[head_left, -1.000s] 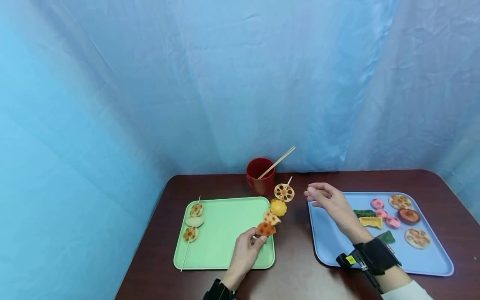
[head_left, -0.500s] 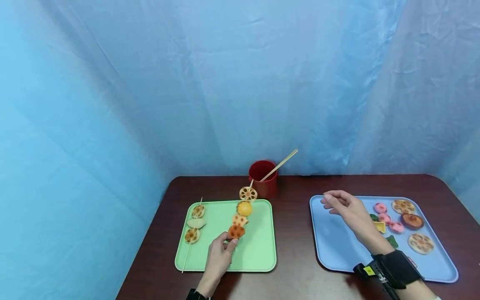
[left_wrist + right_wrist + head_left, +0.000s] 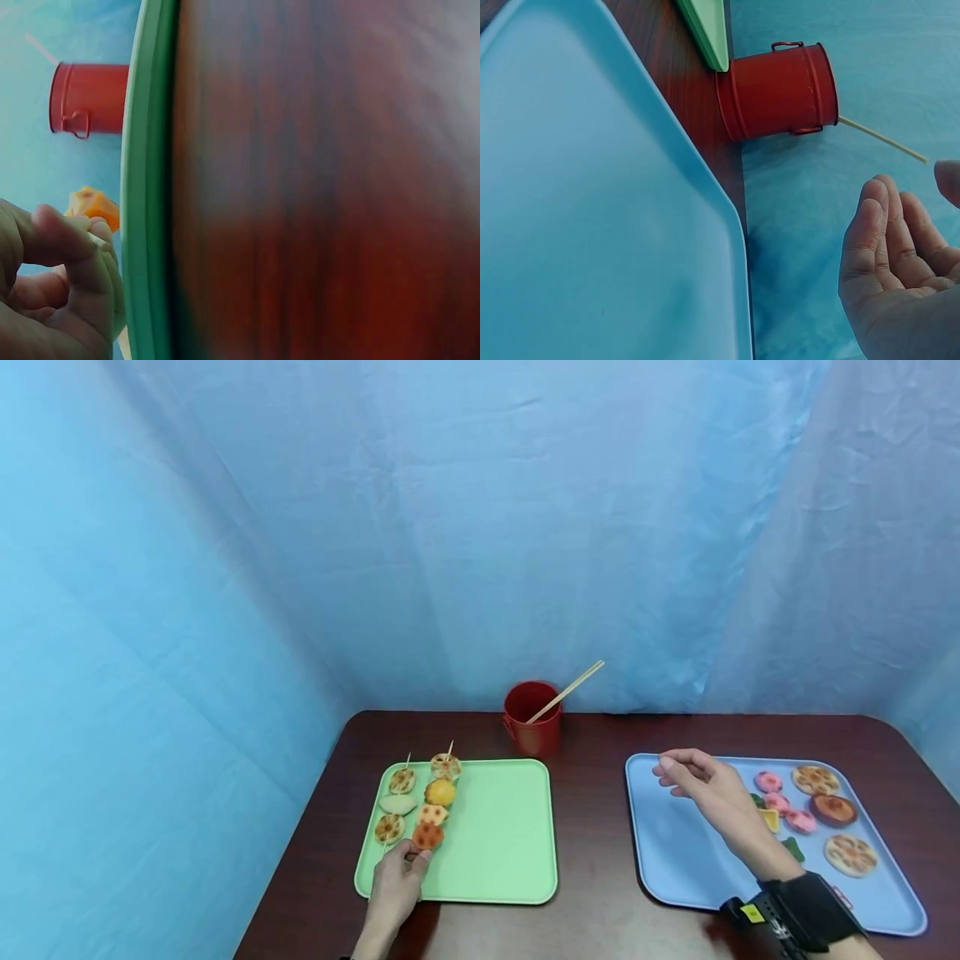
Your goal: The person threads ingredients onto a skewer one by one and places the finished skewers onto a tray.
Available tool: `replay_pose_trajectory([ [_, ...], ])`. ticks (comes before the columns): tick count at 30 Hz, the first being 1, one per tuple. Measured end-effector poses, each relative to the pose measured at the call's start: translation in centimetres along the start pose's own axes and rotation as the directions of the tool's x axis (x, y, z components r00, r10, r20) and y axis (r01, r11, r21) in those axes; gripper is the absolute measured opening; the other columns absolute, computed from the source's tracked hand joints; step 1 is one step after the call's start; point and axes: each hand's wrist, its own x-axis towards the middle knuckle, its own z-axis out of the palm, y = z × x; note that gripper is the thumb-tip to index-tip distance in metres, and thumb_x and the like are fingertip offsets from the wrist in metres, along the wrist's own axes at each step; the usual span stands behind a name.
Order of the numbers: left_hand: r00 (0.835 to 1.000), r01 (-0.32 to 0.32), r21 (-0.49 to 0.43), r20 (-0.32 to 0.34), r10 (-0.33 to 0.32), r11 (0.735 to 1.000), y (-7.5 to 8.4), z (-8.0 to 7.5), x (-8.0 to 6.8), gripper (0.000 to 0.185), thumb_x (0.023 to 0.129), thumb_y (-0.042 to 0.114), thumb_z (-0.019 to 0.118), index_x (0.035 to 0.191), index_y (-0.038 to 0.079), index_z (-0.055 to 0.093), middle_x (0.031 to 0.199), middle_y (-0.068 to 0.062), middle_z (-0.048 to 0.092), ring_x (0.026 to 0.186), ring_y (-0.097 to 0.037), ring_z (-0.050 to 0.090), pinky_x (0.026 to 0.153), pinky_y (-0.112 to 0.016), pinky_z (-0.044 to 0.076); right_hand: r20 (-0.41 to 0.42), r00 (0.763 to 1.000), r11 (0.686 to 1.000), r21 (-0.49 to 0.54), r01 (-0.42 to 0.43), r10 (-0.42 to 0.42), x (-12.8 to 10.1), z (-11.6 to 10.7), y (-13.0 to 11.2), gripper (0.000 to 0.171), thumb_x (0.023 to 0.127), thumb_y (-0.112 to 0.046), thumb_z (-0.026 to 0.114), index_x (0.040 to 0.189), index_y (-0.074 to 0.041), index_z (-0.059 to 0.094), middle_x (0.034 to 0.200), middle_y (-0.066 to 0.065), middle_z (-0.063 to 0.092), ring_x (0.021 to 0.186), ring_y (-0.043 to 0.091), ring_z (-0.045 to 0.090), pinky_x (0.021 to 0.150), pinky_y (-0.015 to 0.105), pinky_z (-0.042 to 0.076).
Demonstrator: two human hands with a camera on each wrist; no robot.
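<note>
The left hand [image 3: 399, 878] has moved left, fingers pinching the four-piece skewer [image 3: 433, 814] over the green tray [image 3: 495, 835], tip past its far rim. The right hand [image 3: 705, 793], fingers slack, holding nothing, hovers over the blue tray [image 3: 697, 860] of food pieces [image 3: 832, 811]; tabletop [image 3: 592, 835] divides the trays. Beyond, a red cup [image 3: 538, 739] holds sticks [image 3: 577, 682].

The head view looks forward and down from farthest back, over the dark-brown, wood-grained surface [image 3: 592, 852]. Both wrist views lie sideways: one, close beside the left hand [image 3: 397, 881], skims the green rectangular tray [image 3: 150, 180]; the other, by the right hand [image 3: 708, 792], looks across the light-blue rectangular tray [image 3: 592, 187]. All share the red cylindrical bucket [image 3: 780, 90].
</note>
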Motion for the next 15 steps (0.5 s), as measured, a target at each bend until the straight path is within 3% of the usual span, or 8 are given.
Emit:
replay_pose_trajectory([
  [4,0.999,0.037,0.0,0.007,-0.037,0.999,-0.5,-0.6,-0.1,0.013,0.1,0.009,0.063,0.089,0.002,0.062,0.058,0.003,0.051,0.043,-0.013,0.051,0.045,-0.026,0.042,0.004,1.0,1.0,0.003,0.001,-0.001,-0.2,-0.1,0.2,0.06,0.106,-0.05,0.053,0.137,0.002,0.057,0.123,0.023,0.068,0.102,0.023,0.069,0.084,0.028,0.058],
  [10,0.996,0.089,0.012,-0.002,-0.089,0.996,-0.7,-1.2,0.1,0.011,0.1,0.009,0.063,0.091,0.002,0.063,0.069,-0.003,0.057,0.045,-0.014,0.053,0.046,-0.028,0.044,0.004,1.0,1.0,0.016,0.006,-0.006,-0.2,-0.1,0.5,0.06,0.107,-0.048,0.053,0.137,0.003,0.056,0.123,0.024,0.068,0.103,0.025,0.069,0.083,0.029,0.058],
  [15,0.996,0.089,0.009,-0.007,-0.089,0.996,-1.0,-1.7,0.3,0.01,0.098,0.006,0.065,0.09,0.0,0.066,0.074,-0.004,0.06,0.045,-0.013,0.056,0.045,-0.027,0.046,0.005,1.0,1.0,0.013,0.024,-0.024,-0.2,-0.3,0.5,0.058,0.107,-0.046,0.053,0.136,0.004,0.057,0.121,0.023,0.069,0.101,0.023,0.069,0.083,0.03,0.058],
])
